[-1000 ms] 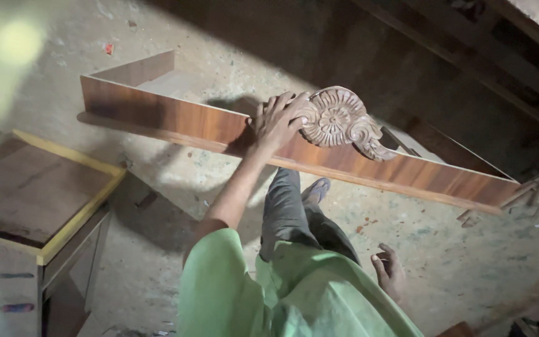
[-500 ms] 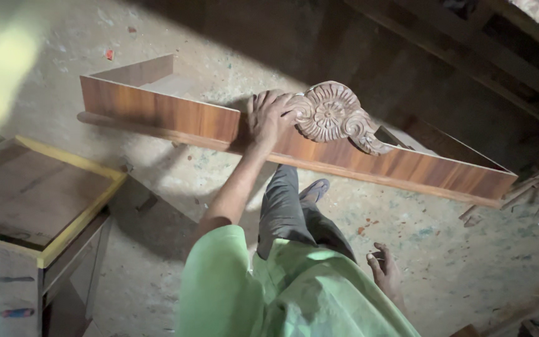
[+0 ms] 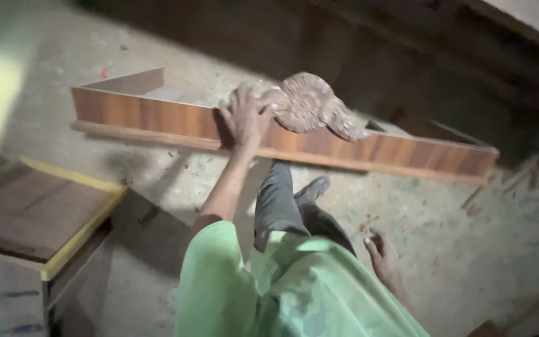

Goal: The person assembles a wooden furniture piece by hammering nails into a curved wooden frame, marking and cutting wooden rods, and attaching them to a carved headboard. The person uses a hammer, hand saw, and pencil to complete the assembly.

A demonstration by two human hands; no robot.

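Observation:
A long wood-grain furniture frame (image 3: 157, 115) stands on its edge on the dusty floor. A carved brown wooden ornament (image 3: 312, 106) sits on its top edge near the middle. My left hand (image 3: 244, 117) is laid over the frame's top edge with the fingers curled on it, touching the ornament's left end. Down by my side, my right hand (image 3: 382, 256) hangs loose with the fingers apart and holds nothing. My green shirt (image 3: 282, 293), grey trouser leg and one sandalled foot (image 3: 313, 187) show below the frame.
A low wooden cabinet with a yellow edge strip (image 3: 79, 234) stands at the left. Dark timber beams (image 3: 469, 56) run along the back right. Wood scraps (image 3: 519, 178) lie on the concrete floor at the right.
My left hand stays on the frame's top edge beside the ornament. The right hand has drifted slightly, and the view has shifted a little and blurred.

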